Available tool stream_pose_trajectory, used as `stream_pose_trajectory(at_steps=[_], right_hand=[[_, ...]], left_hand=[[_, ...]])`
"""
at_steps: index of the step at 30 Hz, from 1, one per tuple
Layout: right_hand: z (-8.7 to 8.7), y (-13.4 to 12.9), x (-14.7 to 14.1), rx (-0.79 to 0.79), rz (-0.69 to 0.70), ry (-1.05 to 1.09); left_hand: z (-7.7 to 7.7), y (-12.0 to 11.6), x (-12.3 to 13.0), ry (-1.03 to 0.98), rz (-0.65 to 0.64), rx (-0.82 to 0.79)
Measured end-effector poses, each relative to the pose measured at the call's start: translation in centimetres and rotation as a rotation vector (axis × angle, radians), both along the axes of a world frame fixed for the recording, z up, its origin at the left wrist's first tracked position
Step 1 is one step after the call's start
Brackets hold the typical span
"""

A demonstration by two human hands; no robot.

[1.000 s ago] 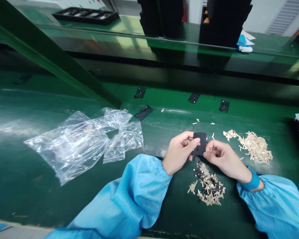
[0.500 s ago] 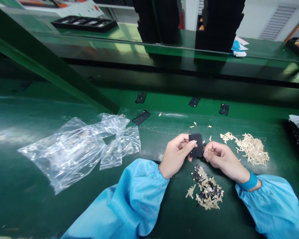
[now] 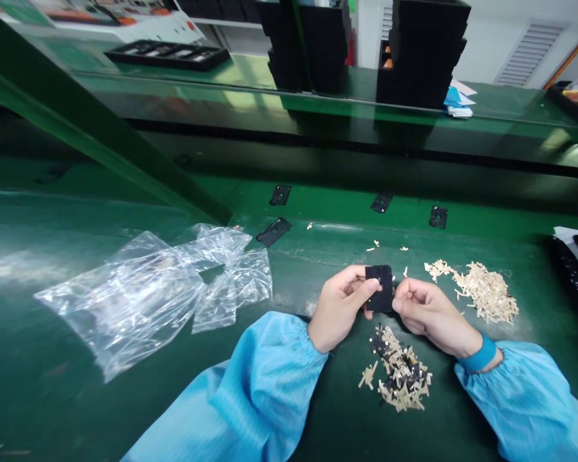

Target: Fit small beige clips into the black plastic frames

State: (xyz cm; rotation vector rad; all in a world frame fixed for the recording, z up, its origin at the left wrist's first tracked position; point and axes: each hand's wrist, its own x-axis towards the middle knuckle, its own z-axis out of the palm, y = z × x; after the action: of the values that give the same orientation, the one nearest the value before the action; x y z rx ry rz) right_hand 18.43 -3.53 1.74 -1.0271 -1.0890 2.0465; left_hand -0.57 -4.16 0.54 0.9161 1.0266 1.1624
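A flat black plastic plate (image 3: 379,296) is pinched between the thumb and fingers of my left hand (image 3: 340,303). Against the plate's right edge, my right hand (image 3: 426,311) is closed with thumb and fingertips together; whatever lies between them is too small to make out. Just below both hands is a heap of small beige and black strips (image 3: 404,378). Beyond my right wrist lies a pile of small beige pieces (image 3: 486,292).
Clear plastic bags (image 3: 139,295) lie crumpled at the left. Several black plates like the held one, such as a plate (image 3: 273,231), rest farther back. A green post (image 3: 125,147) slants down at left. Black-wrapped material (image 3: 575,276) sits at the right edge.
The view has shifted slightly, so everything sits a little lower. My right thumb has closed nearer the plate's edge; my left hand keeps its hold on the plate.
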Motion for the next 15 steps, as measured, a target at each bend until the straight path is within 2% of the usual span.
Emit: stream_pose_trajectory(at_steps=[3, 6, 9, 13, 15], right_hand=[[-0.2, -0.3, -0.2, -0.064, 0.039, 0.115], [-0.6, -0.4, -0.3, -0.041, 0.010, 0.118], [-1.1, -0.2, -0.3, 0.059, -0.123, 0.030], [-1.7, 0.0, -0.1, 0.269, -0.339, -0.165], [-1.7, 0.0, 0.0, 0.348, -0.390, -0.238]], left_hand=[[0.2, -0.2, 0.2, -0.030, -0.027, -0.032], [0.3, -0.2, 0.4, -0.060, -0.057, -0.073], [0.3, -0.1, 0.5, -0.108, -0.058, -0.128], [0.7, 0.2, 0.3, -0.151, -0.003, -0.154], [0.8, 0.3, 0.1, -0.140, 0.012, -0.152]])
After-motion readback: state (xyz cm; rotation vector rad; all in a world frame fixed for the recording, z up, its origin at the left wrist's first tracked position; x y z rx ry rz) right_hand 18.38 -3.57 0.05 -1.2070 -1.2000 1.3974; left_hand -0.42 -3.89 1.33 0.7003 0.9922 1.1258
